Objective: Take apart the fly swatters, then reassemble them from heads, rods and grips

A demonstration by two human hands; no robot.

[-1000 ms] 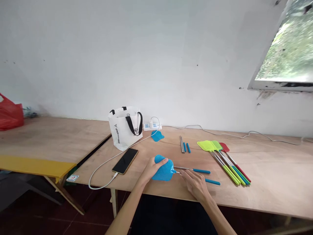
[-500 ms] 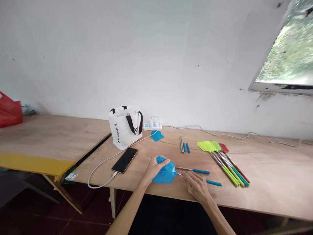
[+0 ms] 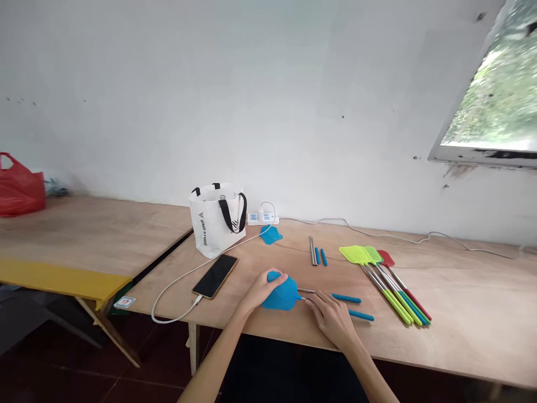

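My left hand [image 3: 260, 290] is closed on a blue mesh fly swatter head [image 3: 282, 292], thumb on top. My right hand [image 3: 333, 318] grips the metal rod just beside the head's neck, and the fingers cover where they meet. A blue handle [image 3: 361, 315] sticks out on the far side of that hand. Just behind lies a metal rod with a blue grip [image 3: 346, 298], partly hidden by my right fingers. Farther back are a loose blue swatter head [image 3: 271, 235], metal tubes [image 3: 312, 251] and two short blue grips [image 3: 324, 257].
Several finished-looking fly swatters [image 3: 390, 288] in yellow-green, blue, green and red lie at the right. To the left are a phone [image 3: 215, 275] on a white cable and a white bag [image 3: 216, 224]. A power strip [image 3: 263, 218] sits by the wall.
The swatter head now lies flatter, and the blue handle beyond my right hand has shifted slightly left. Both hands keep their hold. The whole view has shifted a little.
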